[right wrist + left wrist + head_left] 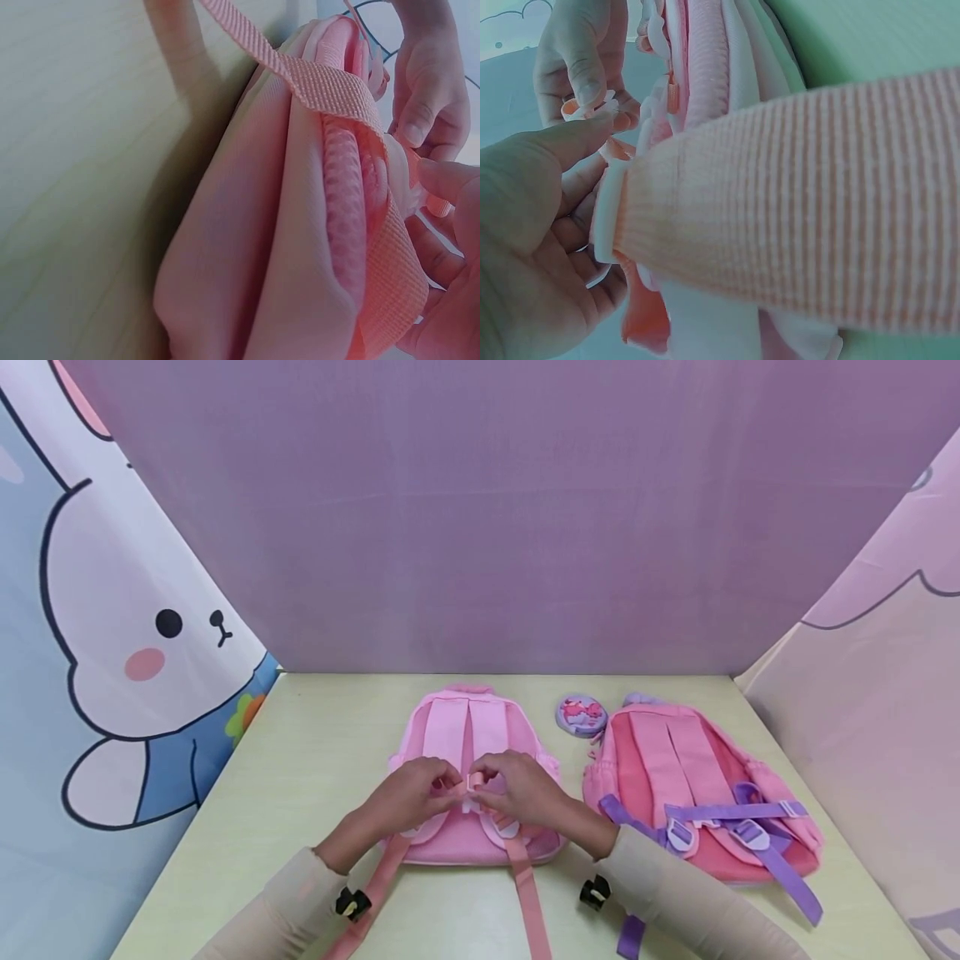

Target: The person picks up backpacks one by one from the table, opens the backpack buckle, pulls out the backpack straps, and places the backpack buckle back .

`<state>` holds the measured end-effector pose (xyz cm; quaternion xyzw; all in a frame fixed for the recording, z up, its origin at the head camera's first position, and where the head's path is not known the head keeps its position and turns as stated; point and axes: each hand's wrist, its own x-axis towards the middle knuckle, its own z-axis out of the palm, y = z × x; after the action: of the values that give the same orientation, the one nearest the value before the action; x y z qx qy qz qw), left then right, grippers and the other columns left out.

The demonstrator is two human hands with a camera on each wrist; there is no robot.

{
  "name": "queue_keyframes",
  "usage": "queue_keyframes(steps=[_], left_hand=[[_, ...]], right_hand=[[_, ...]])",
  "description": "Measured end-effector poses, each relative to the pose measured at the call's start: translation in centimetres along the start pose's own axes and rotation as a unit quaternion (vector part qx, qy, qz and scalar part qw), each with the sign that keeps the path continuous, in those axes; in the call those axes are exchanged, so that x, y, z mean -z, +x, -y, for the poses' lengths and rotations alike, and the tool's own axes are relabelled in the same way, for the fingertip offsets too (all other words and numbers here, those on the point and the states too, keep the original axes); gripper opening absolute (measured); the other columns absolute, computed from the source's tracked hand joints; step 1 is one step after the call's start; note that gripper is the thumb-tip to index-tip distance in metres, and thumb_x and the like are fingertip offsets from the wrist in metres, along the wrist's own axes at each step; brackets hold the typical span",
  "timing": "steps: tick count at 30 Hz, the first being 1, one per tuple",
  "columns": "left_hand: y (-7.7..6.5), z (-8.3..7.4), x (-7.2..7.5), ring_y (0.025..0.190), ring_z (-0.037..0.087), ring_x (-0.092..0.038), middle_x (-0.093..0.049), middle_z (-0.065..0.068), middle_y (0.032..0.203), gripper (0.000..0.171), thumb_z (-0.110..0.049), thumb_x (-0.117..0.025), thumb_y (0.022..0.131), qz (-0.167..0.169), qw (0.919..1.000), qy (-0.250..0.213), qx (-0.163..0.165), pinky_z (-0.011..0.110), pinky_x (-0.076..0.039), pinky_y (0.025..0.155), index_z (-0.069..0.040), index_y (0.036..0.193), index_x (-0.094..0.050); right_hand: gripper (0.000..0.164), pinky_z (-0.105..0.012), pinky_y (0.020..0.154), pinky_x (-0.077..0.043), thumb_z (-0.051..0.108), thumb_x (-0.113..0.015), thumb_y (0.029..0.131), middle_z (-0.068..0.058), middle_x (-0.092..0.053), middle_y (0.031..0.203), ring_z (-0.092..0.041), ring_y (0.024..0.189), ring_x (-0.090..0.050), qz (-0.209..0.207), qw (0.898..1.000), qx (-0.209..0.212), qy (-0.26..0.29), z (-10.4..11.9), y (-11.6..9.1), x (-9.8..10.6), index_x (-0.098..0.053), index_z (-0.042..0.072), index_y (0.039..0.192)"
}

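Observation:
A pink backpack point(472, 852) lies on the table with its shoulder straps facing up. Over its middle, my two hands meet at a small white buckle point(471, 783) on an orange-pink chest strap point(477, 778). Thumb and fingers of my left hand point(420, 789) pinch the buckle from the left. From the right, my right hand point(525, 789) pinches the strap beside it. In the left wrist view, the strap loops point(570, 109) under the right thumb. Fingers partly hide the buckle, so whether its halves are joined is unclear.
A second backpack point(622, 735), pink with purple straps point(795, 885), lies to the right. Near its top is a round purple pouch point(581, 716). Long orange-pink webbing tails point(531, 902) hang toward the table's front edge. A purple partition point(495, 527) stands behind.

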<state>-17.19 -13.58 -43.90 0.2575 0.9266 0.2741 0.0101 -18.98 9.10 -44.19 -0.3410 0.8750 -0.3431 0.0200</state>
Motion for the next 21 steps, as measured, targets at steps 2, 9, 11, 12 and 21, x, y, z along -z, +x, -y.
queue_keyframes(steps=[2,9,11,12,21], left_hand=[[-0.03,-0.01,-0.03,0.081,0.006,-0.057,-0.066,-0.007,0.088,0.018,-0.023,-0.080,0.089,0.001,1.0000,0.001,0.001,0.022,-0.054,0.074,-0.013,0.101,-0.072],[0.03,-0.16,0.05,0.079,0.007,-0.056,-0.065,-0.007,0.087,0.017,-0.021,-0.080,0.089,-0.001,1.0000,0.000,0.006,0.022,-0.053,0.072,-0.012,0.102,-0.073],[0.05,-0.20,0.10,0.079,0.007,-0.055,-0.065,-0.007,0.087,0.017,-0.021,-0.080,0.089,-0.003,1.0000,0.002,0.004,0.021,-0.053,0.072,-0.012,0.102,-0.073],[0.06,-0.24,0.13,0.079,0.007,-0.055,-0.065,-0.007,0.087,0.017,-0.021,-0.080,0.089,-0.004,1.0000,0.003,0.002,0.021,-0.053,0.072,-0.012,0.102,-0.073],[0.22,-0.17,0.12,0.078,0.007,-0.055,-0.066,-0.006,0.086,0.016,-0.022,-0.079,0.090,-0.009,0.9998,0.009,-0.013,0.020,-0.053,0.072,-0.012,0.101,-0.073]], right_hand=[[0.017,-0.030,0.080,-0.053,0.024,-0.078,0.091,0.009,-0.068,0.090,-0.020,0.088,-0.064,0.000,1.000,0.001,0.001,0.02,-0.03,0.00,-0.070,0.020,0.106],[0.021,-0.039,0.082,-0.057,0.023,-0.078,0.091,0.006,-0.070,0.094,-0.021,0.090,-0.065,-0.002,1.000,0.004,0.007,-0.14,-0.02,-0.01,-0.071,0.018,0.110],[0.022,-0.038,0.082,-0.057,0.023,-0.078,0.091,0.006,-0.069,0.094,-0.021,0.090,-0.066,-0.001,1.000,0.000,0.007,-0.06,-0.06,0.03,-0.070,0.018,0.111],[0.022,-0.038,0.082,-0.057,0.023,-0.078,0.091,0.006,-0.069,0.094,-0.021,0.090,-0.066,-0.001,1.000,0.000,0.007,-0.07,-0.06,0.05,-0.070,0.018,0.111],[0.021,-0.029,0.078,-0.054,0.026,-0.079,0.091,0.009,-0.066,0.090,-0.023,0.088,-0.065,0.002,1.000,-0.002,0.002,-0.18,0.06,0.07,-0.070,0.019,0.108]])
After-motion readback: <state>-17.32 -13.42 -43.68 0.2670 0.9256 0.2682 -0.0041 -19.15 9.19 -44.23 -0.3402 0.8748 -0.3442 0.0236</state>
